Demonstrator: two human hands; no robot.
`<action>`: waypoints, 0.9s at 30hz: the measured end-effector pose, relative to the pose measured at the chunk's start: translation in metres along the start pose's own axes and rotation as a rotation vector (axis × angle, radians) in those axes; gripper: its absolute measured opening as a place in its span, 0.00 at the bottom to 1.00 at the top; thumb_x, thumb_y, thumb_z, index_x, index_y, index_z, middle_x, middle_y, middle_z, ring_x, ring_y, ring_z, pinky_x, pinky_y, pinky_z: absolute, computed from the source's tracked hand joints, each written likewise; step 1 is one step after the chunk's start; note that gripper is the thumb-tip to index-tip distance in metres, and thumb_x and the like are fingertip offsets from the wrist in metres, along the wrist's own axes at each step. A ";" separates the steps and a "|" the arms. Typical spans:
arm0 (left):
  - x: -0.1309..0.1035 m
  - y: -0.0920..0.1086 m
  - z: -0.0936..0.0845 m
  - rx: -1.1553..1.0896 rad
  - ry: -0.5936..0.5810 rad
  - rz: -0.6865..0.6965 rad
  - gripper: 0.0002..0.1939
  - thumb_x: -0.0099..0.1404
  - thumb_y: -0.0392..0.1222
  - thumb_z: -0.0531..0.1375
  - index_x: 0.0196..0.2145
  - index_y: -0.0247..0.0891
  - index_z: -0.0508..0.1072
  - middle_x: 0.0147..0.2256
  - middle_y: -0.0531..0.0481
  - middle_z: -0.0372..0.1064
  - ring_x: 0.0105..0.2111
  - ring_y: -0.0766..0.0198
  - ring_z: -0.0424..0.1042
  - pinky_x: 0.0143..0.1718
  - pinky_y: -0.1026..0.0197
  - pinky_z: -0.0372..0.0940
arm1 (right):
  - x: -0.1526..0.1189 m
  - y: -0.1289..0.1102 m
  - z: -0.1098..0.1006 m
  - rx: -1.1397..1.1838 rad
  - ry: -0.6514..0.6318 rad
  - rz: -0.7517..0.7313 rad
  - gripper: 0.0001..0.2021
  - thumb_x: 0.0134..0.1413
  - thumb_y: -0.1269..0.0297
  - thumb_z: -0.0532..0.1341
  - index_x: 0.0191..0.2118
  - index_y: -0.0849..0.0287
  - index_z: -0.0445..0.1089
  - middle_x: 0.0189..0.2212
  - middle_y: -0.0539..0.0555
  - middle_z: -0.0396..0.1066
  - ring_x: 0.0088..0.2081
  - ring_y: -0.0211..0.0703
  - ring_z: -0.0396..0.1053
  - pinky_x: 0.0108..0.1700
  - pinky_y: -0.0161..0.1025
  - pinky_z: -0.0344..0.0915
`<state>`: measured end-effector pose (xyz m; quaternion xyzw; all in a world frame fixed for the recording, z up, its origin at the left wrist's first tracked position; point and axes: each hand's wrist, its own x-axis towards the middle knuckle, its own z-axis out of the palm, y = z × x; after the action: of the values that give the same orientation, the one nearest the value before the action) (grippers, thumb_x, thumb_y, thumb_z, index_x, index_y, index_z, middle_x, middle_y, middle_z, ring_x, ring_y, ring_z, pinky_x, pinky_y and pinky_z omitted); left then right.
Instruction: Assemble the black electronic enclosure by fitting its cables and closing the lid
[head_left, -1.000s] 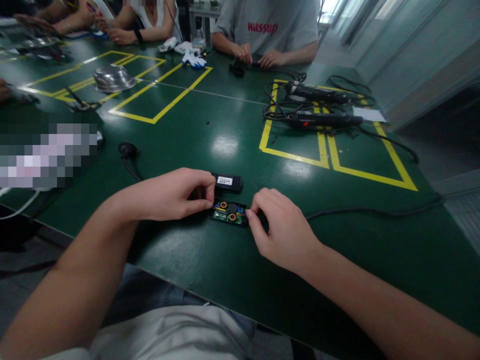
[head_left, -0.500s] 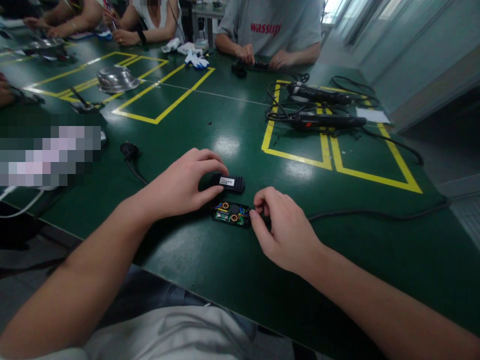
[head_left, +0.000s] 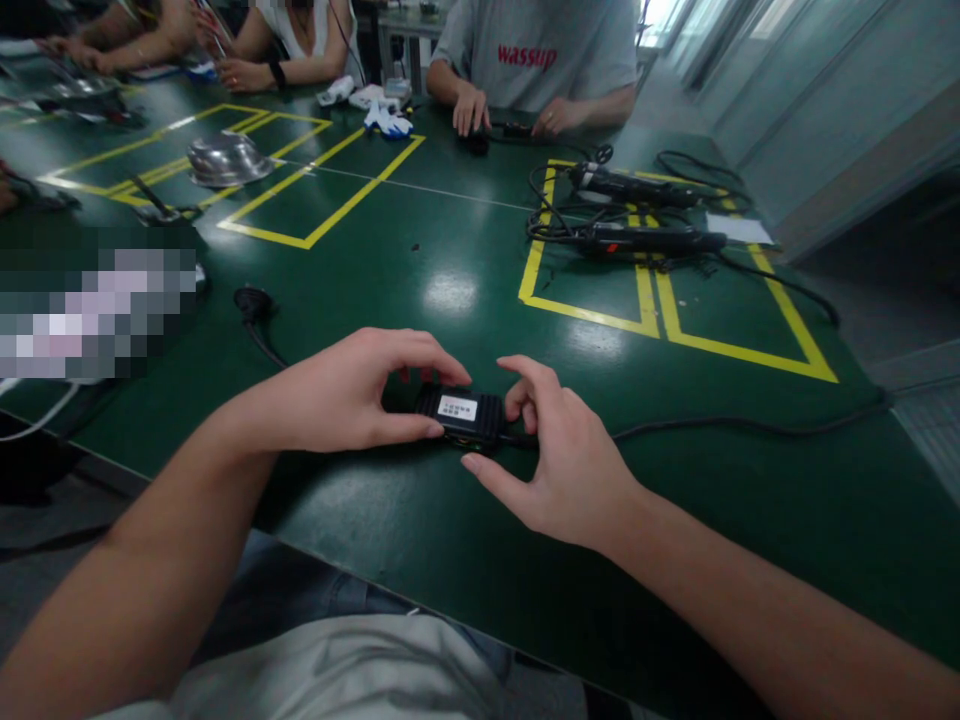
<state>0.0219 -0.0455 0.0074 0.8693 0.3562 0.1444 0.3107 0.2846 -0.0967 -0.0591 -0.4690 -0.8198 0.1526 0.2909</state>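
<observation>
Green worktop (head_left: 360,520) with yellow tape (head_left: 585,314) carries a black casing (head_left: 466,441) between the hands. The left hand (head_left: 345,390) grips its labelled cover (head_left: 490,412) between thumb and fingers; the right hand (head_left: 574,460) curves loosely open around the cable (head_left: 519,441) (any contact is unclear). Seating the cover seems underway; that calls for aligned edges.

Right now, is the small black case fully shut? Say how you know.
Not fully shut: the left hand holds the cover on top, but a little green board shows beneath its near edge.
</observation>
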 end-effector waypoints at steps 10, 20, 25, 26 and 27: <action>0.002 0.001 0.005 0.020 -0.080 -0.016 0.12 0.69 0.43 0.69 0.50 0.42 0.82 0.48 0.48 0.80 0.47 0.58 0.79 0.50 0.59 0.68 | 0.004 0.001 -0.001 -0.045 0.005 -0.122 0.09 0.66 0.59 0.70 0.46 0.56 0.76 0.41 0.57 0.78 0.42 0.52 0.76 0.43 0.47 0.65; 0.004 0.002 0.011 0.096 -0.110 -0.060 0.13 0.68 0.42 0.72 0.50 0.43 0.82 0.47 0.51 0.80 0.50 0.55 0.77 0.53 0.56 0.66 | 0.002 -0.001 -0.002 -0.101 0.018 -0.156 0.09 0.67 0.59 0.71 0.45 0.58 0.78 0.41 0.58 0.80 0.40 0.52 0.74 0.41 0.48 0.64; 0.004 0.005 0.010 0.150 -0.110 -0.051 0.13 0.69 0.42 0.72 0.51 0.43 0.82 0.47 0.51 0.79 0.49 0.55 0.77 0.53 0.56 0.65 | 0.002 0.000 -0.002 -0.083 0.038 -0.167 0.10 0.67 0.58 0.70 0.46 0.58 0.78 0.44 0.61 0.80 0.44 0.56 0.73 0.44 0.51 0.68; 0.005 0.006 0.010 0.157 -0.115 -0.050 0.13 0.70 0.42 0.71 0.51 0.43 0.82 0.47 0.51 0.80 0.49 0.55 0.77 0.52 0.57 0.65 | 0.002 0.000 -0.002 -0.077 0.044 -0.170 0.10 0.67 0.58 0.70 0.46 0.58 0.78 0.44 0.61 0.80 0.44 0.57 0.73 0.44 0.52 0.69; 0.005 0.007 0.010 0.163 -0.118 -0.050 0.12 0.70 0.42 0.71 0.51 0.43 0.83 0.47 0.51 0.80 0.49 0.56 0.77 0.52 0.57 0.65 | 0.002 0.000 -0.001 -0.073 0.048 -0.174 0.10 0.67 0.58 0.70 0.46 0.59 0.79 0.44 0.62 0.81 0.45 0.58 0.73 0.44 0.52 0.69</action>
<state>0.0338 -0.0502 0.0044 0.8896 0.3692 0.0558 0.2630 0.2847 -0.0947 -0.0574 -0.4100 -0.8552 0.0857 0.3053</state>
